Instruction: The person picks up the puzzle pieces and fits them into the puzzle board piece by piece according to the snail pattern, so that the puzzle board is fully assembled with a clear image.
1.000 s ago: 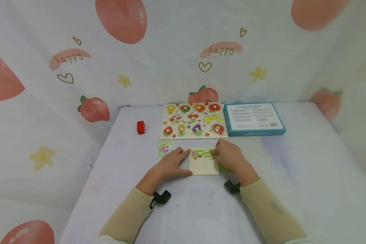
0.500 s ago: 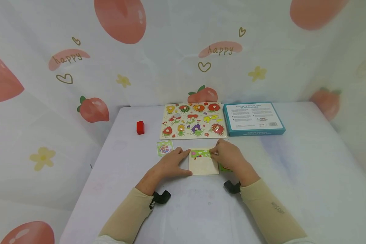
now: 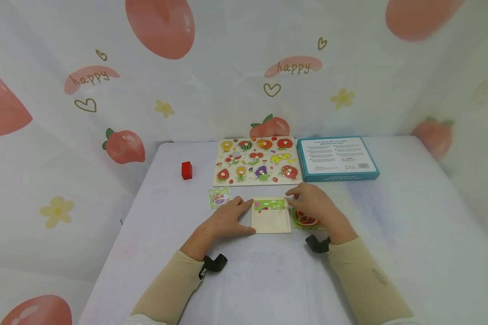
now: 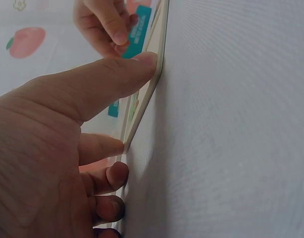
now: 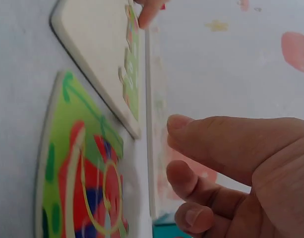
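Note:
A pale wooden puzzle board (image 3: 270, 222) lies on the table with a green strip of joined puzzle pieces (image 3: 269, 205) along its far edge. My left hand (image 3: 227, 219) rests at its left side, thumb at the near corner and index finger at the far corner; the remaining fingers bend beside it. My right hand (image 3: 315, 202) is just off the board's far right corner. In the right wrist view its thumb (image 5: 211, 144) and fingers stand apart with nothing between them. Below it lie green puzzle pieces with a red and blue picture (image 5: 87, 188), partly hidden by the hand in the head view.
A small picture card (image 3: 219, 197) lies left of the board. Behind are a fruit knob puzzle (image 3: 257, 161) and a teal box (image 3: 337, 158) with a white label. A red block (image 3: 186, 170) stands at the far left. A printed cloth hangs behind the table.
My right hand has let go of the pieces at the strip's right end and moved a little right, uncovering that end and more of the red picture. The left hand stays put.

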A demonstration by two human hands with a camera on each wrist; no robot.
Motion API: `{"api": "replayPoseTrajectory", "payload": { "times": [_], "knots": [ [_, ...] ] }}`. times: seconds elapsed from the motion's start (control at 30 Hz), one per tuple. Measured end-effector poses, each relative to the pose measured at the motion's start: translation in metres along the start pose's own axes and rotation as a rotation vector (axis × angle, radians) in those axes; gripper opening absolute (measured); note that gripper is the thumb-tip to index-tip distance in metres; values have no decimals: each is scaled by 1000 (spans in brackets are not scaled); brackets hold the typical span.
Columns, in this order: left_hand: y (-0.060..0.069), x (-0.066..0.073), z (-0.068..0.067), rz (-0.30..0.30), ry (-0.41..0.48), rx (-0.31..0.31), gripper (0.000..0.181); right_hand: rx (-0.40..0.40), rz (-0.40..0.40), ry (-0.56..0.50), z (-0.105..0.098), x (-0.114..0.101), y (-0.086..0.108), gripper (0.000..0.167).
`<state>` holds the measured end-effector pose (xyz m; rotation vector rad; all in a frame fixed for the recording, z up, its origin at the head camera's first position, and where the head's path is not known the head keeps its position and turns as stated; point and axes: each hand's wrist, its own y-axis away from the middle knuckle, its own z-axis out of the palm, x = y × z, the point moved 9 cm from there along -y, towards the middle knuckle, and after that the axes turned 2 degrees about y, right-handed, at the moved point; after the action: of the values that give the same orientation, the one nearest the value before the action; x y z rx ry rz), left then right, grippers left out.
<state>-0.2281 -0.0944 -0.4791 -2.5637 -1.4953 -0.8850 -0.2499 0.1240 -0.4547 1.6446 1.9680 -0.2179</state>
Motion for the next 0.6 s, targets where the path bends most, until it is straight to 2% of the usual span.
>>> {"api": "replayPoseTrajectory", "payload": {
  "times": [0.27,0.6],
  "knots": [
    [-1,-1,1,9,-2,-1,92,-38,56,-91,-3,20,4,38],
    [-1,-2,1,11,-9,2,92,-114,112,-149,-2,37,7,25]
  ]
}}
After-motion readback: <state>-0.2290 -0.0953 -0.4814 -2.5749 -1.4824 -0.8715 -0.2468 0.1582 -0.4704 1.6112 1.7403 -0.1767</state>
